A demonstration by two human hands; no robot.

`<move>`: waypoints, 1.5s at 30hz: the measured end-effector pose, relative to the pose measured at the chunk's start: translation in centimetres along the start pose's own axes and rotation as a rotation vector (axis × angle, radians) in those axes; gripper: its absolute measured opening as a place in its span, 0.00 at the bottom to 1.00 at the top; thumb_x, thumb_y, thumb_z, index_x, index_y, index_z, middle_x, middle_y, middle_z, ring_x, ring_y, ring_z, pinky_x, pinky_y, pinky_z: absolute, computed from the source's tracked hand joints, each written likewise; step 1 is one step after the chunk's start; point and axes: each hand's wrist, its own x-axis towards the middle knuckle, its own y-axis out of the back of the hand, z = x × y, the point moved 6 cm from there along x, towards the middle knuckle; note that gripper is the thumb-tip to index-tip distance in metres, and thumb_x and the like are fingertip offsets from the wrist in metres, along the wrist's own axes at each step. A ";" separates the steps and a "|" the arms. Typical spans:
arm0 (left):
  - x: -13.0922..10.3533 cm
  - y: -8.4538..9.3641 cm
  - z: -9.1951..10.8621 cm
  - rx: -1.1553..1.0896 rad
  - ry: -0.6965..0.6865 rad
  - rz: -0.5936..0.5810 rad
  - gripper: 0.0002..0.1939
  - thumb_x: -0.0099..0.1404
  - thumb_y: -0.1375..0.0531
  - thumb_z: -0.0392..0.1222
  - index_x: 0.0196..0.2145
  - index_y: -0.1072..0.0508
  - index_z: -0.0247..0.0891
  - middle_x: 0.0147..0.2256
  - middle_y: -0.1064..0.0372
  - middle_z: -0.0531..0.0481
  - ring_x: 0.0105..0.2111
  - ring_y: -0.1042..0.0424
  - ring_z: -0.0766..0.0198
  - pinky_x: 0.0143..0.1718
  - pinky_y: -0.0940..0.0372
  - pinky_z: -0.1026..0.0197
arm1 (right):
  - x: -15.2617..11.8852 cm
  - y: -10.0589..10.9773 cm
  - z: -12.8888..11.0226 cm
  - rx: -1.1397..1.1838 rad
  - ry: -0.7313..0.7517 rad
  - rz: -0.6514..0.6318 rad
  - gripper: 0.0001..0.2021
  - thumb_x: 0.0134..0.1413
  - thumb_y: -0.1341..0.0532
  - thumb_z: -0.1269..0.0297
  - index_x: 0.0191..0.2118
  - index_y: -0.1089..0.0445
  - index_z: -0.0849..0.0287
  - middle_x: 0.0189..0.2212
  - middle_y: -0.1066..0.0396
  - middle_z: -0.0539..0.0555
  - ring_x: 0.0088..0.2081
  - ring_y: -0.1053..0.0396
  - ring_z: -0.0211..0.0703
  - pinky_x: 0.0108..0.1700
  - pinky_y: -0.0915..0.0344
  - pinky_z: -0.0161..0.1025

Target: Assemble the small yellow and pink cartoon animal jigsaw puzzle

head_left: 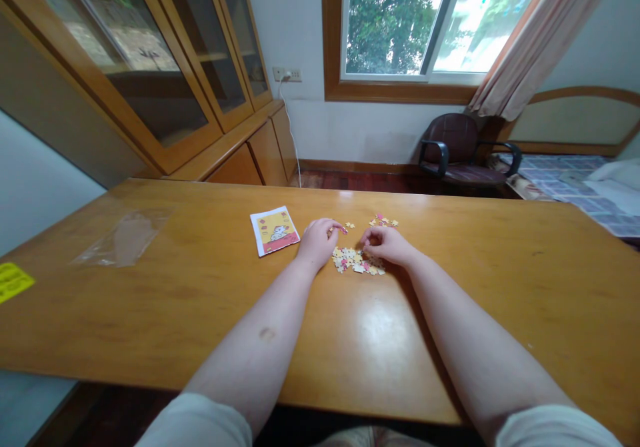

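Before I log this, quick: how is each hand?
Left hand: partly curled by a pink piece; grip cannot be told.
Right hand: curled by the puzzle pile; whether it holds anything cannot be told.

The left sleeve (pixel 200 420) and the right sleeve (pixel 555 427) are off-white, short and loose, their plain edges rounding the arms near the elbows. Below them the left forearm (pixel 270 307) and the right forearm (pixel 465 313) are bare, as are the left grip (pixel 315 241) and right grip (pixel 395 245). A small oval, ring-like mark (pixel 267 334) sits on the left forearm. Pale beige cloth (pixel 350 437) covers the lap, its cut unclear.
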 end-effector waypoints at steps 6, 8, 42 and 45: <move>0.1 -0.5 0.2 0.022 -0.009 -0.075 0.14 0.63 0.48 0.36 0.39 0.24 0.42 0.43 0.26 0.49 0.48 0.32 0.58 0.53 0.39 0.55 | 0.7 0.5 -0.4 -0.263 0.134 0.199 0.03 0.47 0.37 0.68 0.27 0.25 0.57 0.28 0.26 0.51 0.32 0.31 0.40 0.38 0.35 0.36; 0.0 -0.7 0.4 0.040 -0.012 -0.098 0.14 0.64 0.48 0.36 0.40 0.23 0.42 0.44 0.26 0.49 0.49 0.32 0.58 0.54 0.40 0.55 | 0.6 0.0 -1.1 -0.263 0.224 0.131 0.06 0.52 0.39 0.68 0.32 0.23 0.56 0.32 0.24 0.53 0.36 0.29 0.41 0.43 0.35 0.38; -1.0 -1.4 2.7 0.154 -0.203 -0.366 0.10 0.58 0.41 0.46 0.35 0.23 0.43 0.37 0.25 0.49 0.43 0.33 0.56 0.50 0.42 0.53 | 0.3 3.2 1.3 -0.497 -0.225 0.370 0.09 0.47 0.35 0.53 0.30 0.21 0.49 0.32 0.23 0.50 0.39 0.31 0.45 0.41 0.41 0.39; -1.0 -1.4 3.0 0.147 -0.216 -0.398 0.10 0.58 0.42 0.45 0.35 0.23 0.42 0.37 0.25 0.49 0.43 0.32 0.57 0.51 0.42 0.53 | 0.1 3.6 1.2 -0.570 -0.251 0.429 0.11 0.48 0.35 0.52 0.32 0.21 0.51 0.36 0.24 0.53 0.42 0.32 0.48 0.43 0.41 0.41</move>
